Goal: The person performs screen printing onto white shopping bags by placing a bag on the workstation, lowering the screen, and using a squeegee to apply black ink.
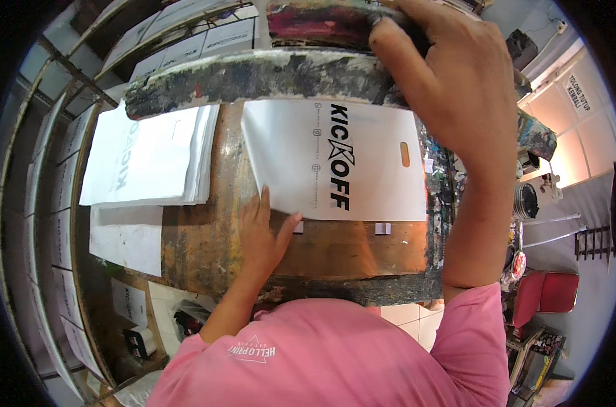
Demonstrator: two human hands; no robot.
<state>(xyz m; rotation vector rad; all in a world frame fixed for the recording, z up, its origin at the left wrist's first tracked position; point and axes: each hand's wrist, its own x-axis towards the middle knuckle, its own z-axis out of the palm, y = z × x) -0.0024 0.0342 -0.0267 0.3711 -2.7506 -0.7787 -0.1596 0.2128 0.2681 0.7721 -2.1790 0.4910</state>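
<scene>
A white flat bag (376, 163) with black print and an oval handle slot lies on the stained wooden board (220, 230). My left hand (264, 227) is open, its fingers touching the bag's near left corner, which bulges slightly. Above the bag's far edge a paint-crusted screen frame (267, 78) is raised off the board. Beyond the frame bar, my right hand (450, 74) is closed round a squeegee (321, 24) smeared with dark and red ink. Its thumb shows on the near side; the other fingers are mostly hidden.
A stack of printed white bags (148, 156) sits on the left of the board, above a white sheet (128, 234). Racks holding more printed bags (64, 203) stand at the left and back. Small tabs (382, 229) mark the board. A red chair (545, 295) is at right.
</scene>
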